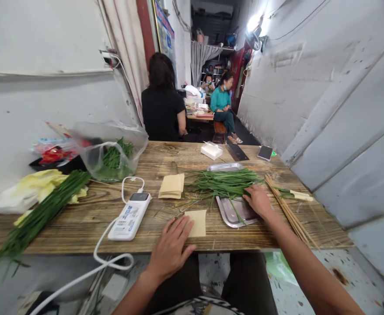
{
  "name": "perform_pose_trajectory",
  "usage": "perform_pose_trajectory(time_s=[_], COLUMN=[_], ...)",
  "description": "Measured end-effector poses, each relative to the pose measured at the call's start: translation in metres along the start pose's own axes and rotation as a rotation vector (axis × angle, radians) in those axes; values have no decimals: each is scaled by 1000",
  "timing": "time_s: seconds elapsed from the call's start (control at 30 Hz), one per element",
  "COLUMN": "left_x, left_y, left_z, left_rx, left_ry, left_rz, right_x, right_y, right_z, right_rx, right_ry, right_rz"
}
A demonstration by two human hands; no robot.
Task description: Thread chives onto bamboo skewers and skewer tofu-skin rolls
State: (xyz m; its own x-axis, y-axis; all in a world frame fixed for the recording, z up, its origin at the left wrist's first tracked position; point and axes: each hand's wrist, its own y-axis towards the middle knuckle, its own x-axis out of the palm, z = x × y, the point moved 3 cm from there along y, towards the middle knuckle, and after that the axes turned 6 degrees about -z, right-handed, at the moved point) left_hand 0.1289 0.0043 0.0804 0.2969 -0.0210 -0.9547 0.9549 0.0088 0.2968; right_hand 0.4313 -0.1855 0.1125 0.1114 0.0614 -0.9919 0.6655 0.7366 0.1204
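Note:
My left hand (176, 243) lies flat with its fingers stretched out, over the left edge of a square beige sheet (198, 223), which looks like tofu skin. My right hand (258, 200) has its fingers closed at the right end of a heap of long green chives (225, 181); the fingertips are partly hidden. These chives lie across a metal tray (226, 212), loose ends hanging past its left side. Behind the single sheet sits a stack of similar sheets (171, 186). Right of the tray are thin bamboo skewers (290, 214) and a beige roll (301, 196) with green chive ends.
A white power bank (130, 217) with a cable lies at left. Beyond it are a chive bundle (44, 210) and a plastic bag (120, 159) of greens. A white box (211, 151) and a phone (265, 153) lie at the back. People sit beyond the table.

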Motion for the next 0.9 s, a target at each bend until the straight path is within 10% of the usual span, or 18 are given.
perform_pose_trajectory(time_s=[0.6,0.9], left_x=[-10,-34], left_y=[-2,71], left_z=[-4,27], left_rx=[-58,74], left_ry=[-204,-194], left_rz=[216,380], right_x=[-31,-42], right_y=[-5,-4], right_z=[22,41], right_rx=[-95,-93], right_ry=[315,268], right_rz=[-43,74])
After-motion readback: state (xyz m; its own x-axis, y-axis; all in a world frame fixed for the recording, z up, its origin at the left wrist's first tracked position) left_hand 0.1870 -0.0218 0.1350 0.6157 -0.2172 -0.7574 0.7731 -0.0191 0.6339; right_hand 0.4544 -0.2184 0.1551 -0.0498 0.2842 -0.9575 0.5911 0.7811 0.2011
